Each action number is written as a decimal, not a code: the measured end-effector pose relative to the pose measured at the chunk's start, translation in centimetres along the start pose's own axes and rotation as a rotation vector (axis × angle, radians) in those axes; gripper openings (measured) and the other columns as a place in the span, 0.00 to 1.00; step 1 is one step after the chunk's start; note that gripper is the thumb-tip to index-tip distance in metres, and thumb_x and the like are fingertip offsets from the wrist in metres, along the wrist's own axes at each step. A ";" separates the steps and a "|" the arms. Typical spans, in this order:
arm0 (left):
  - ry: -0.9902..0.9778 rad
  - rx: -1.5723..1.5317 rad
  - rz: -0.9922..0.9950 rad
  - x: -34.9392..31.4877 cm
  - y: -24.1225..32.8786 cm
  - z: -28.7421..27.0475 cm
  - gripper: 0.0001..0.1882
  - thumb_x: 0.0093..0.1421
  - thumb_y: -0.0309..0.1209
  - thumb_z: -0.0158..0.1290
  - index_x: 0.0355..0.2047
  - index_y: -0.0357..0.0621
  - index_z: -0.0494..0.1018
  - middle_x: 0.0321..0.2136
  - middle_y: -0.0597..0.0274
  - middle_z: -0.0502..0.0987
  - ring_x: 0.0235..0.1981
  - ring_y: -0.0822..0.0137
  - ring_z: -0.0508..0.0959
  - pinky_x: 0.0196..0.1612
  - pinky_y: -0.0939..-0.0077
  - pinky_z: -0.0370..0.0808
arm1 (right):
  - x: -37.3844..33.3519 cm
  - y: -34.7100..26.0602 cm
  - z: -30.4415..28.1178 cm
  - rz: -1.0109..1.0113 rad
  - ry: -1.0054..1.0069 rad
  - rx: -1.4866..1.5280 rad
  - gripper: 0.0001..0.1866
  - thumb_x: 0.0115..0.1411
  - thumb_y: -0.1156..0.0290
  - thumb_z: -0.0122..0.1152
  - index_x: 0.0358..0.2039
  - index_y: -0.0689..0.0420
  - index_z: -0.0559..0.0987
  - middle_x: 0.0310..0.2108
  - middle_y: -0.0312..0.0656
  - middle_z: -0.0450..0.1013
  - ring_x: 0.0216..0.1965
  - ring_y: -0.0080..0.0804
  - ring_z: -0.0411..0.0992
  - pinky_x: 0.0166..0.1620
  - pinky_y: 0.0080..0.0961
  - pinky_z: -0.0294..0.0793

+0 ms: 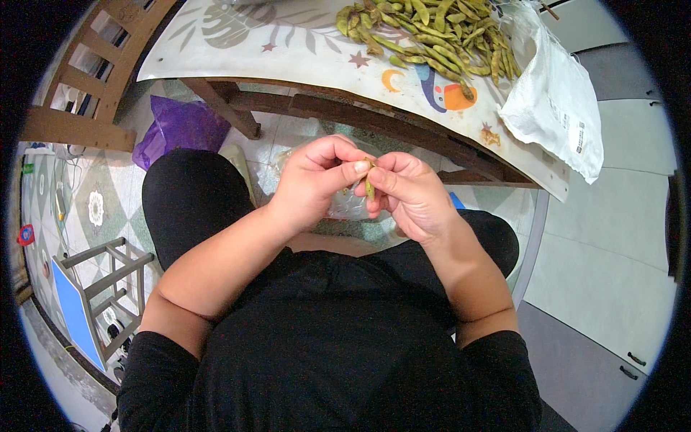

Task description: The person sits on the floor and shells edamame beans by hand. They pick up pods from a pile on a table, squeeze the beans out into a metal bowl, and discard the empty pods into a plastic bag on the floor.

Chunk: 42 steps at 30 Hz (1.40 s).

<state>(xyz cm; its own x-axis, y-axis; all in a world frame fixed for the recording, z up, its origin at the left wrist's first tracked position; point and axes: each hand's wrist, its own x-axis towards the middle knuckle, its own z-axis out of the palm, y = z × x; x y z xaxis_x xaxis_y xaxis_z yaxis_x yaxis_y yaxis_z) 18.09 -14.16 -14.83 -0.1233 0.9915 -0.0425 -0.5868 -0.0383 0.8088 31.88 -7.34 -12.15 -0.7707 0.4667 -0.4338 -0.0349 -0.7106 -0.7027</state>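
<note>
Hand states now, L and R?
Left hand: closed, thumb and fingertips pinching the top of a green pod.
Right hand: closed, pinching the same pod.

The wooden counter (324, 112) is covered with a smooth plastic sheet (302, 61); near it, the purple bag (178, 131) is formed of crinkled plastic.

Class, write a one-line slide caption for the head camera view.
Left hand and right hand pinch one green pod beside a table bearing a pod heap.
</note>
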 end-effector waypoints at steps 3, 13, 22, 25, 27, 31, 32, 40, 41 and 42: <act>0.048 -0.347 -0.172 -0.4 0.0 0.5 0.04 0.52 0.26 0.48 0.27 0.38 0.68 0.22 0.62 0.69 0.22 0.74 0.69 0.27 0.80 0.68 | 0.2 0.3 0.0 -0.039 -0.008 0.023 0.06 0.52 0.70 0.53 0.25 0.58 0.70 0.22 0.41 0.70 0.17 0.23 0.67 0.21 0.16 0.69; 0.022 -0.456 -0.218 0.0 -1.4 0.1 0.09 0.54 0.32 0.45 0.32 0.42 0.69 0.21 0.62 0.70 0.22 0.66 0.70 0.26 0.73 0.68 | 1.0 1.4 0.2 -0.254 0.083 -0.068 0.06 0.52 0.71 0.53 0.22 0.58 0.69 0.19 0.37 0.69 0.18 0.20 0.65 0.22 0.14 0.65; 0.162 -0.180 -0.182 0.1 -2.2 0.0 0.08 0.54 0.31 0.47 0.33 0.42 0.68 0.26 0.66 0.71 0.27 0.76 0.69 0.29 0.83 0.66 | 1.6 1.6 -0.7 -0.333 0.240 -0.605 0.04 0.54 0.73 0.50 0.25 0.59 0.70 0.20 0.34 0.67 0.20 0.15 0.63 0.24 0.11 0.63; 0.166 -0.124 -0.160 0.1 -2.3 -0.1 0.08 0.54 0.30 0.46 0.33 0.41 0.67 0.25 0.66 0.71 0.26 0.76 0.69 0.29 0.84 0.67 | 1.7 1.7 -0.8 -0.314 0.226 -0.520 0.04 0.54 0.72 0.49 0.26 0.59 0.69 0.21 0.33 0.67 0.20 0.15 0.62 0.24 0.10 0.62; 0.173 -0.054 -0.136 0.2 -2.5 -0.1 0.08 0.55 0.30 0.46 0.34 0.40 0.66 0.25 0.65 0.70 0.25 0.76 0.69 0.30 0.83 0.68 | 1.9 1.8 -0.9 -0.313 0.224 -0.464 0.04 0.54 0.72 0.49 0.27 0.59 0.69 0.21 0.33 0.67 0.20 0.15 0.62 0.24 0.10 0.62; 0.197 0.021 -0.131 0.2 -2.7 -0.2 0.09 0.55 0.29 0.45 0.35 0.38 0.65 0.26 0.64 0.70 0.25 0.75 0.69 0.30 0.82 0.69 | 2.0 2.0 -0.5 -0.365 0.248 -0.443 0.03 0.54 0.74 0.49 0.27 0.59 0.69 0.20 0.33 0.67 0.20 0.14 0.62 0.23 0.10 0.62; 0.204 0.009 -0.137 0.2 -2.7 -0.3 0.09 0.55 0.29 0.44 0.35 0.37 0.65 0.26 0.64 0.70 0.25 0.75 0.69 0.30 0.82 0.69 | 2.1 1.9 -0.4 -0.377 0.255 -0.436 0.03 0.53 0.75 0.50 0.27 0.60 0.68 0.20 0.33 0.67 0.19 0.14 0.62 0.22 0.10 0.62; 0.205 -0.171 -0.249 0.2 -2.0 -0.3 0.08 0.55 0.29 0.45 0.33 0.39 0.66 0.27 0.64 0.70 0.26 0.73 0.70 0.30 0.81 0.69 | 2.0 1.6 -0.6 -0.401 0.276 -0.460 0.03 0.53 0.76 0.50 0.28 0.60 0.68 0.22 0.34 0.67 0.21 0.16 0.65 0.22 0.11 0.64; 0.190 -0.188 -0.278 0.2 -2.0 -0.4 0.07 0.55 0.29 0.46 0.33 0.39 0.66 0.27 0.64 0.70 0.26 0.73 0.70 0.30 0.81 0.69 | 1.9 1.6 -0.6 -0.406 0.276 -0.465 0.03 0.52 0.76 0.50 0.28 0.60 0.68 0.22 0.34 0.67 0.21 0.16 0.65 0.22 0.11 0.64; 0.181 -0.207 -0.274 0.2 -1.9 -0.4 0.07 0.54 0.29 0.46 0.32 0.40 0.66 0.27 0.64 0.70 0.27 0.73 0.71 0.30 0.81 0.69 | 1.9 1.6 -0.5 -0.408 0.272 -0.464 0.03 0.52 0.76 0.50 0.28 0.60 0.68 0.23 0.34 0.67 0.21 0.16 0.65 0.23 0.11 0.64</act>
<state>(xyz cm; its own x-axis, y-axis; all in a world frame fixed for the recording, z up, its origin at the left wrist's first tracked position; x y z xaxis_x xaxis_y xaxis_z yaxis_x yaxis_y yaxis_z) 18.90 -13.97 -16.64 -0.0682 0.9312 -0.3581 -0.7646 0.1818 0.6183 30.74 -7.35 -14.42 -0.5638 0.8091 -0.1657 0.0346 -0.1773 -0.9835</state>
